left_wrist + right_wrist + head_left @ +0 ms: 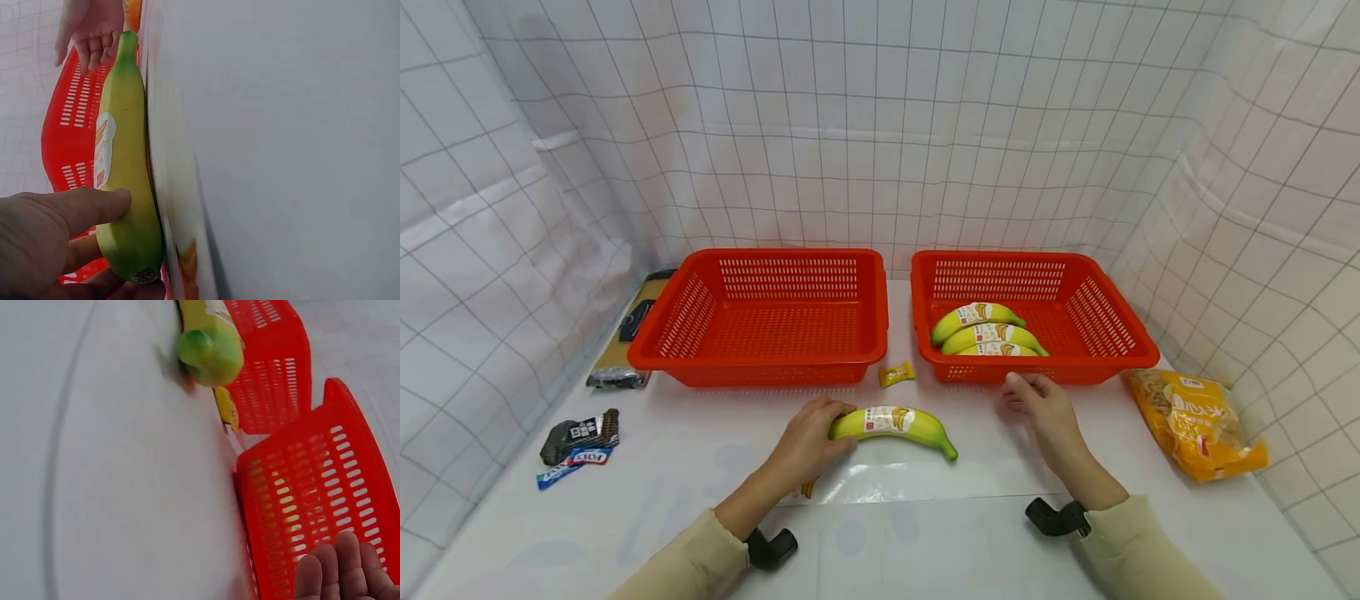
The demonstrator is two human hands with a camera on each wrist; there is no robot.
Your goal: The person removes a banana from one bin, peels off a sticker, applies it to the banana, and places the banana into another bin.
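A yellow-green banana (912, 422) with a white label lies crosswise in front of the baskets, its stem to the right. My left hand (811, 440) holds its left end; in the left wrist view the thumb (103, 207) presses on the peel and the fingers are at the far side, partly hidden. Just in front of the right red basket (1120, 362) is my right hand (1039, 406), holding nothing, its fingers (347, 565) loosely bent beside the basket wall. Several labelled bananas (992, 335) lie side by side in that basket's left part.
The left red basket (760, 367) has nothing in it. A small yellow packet (897, 374) lies between the baskets. Dark and blue packets (580, 435) and a brown package (625, 342) are at left; an orange snack bag (1198, 421) is at right.
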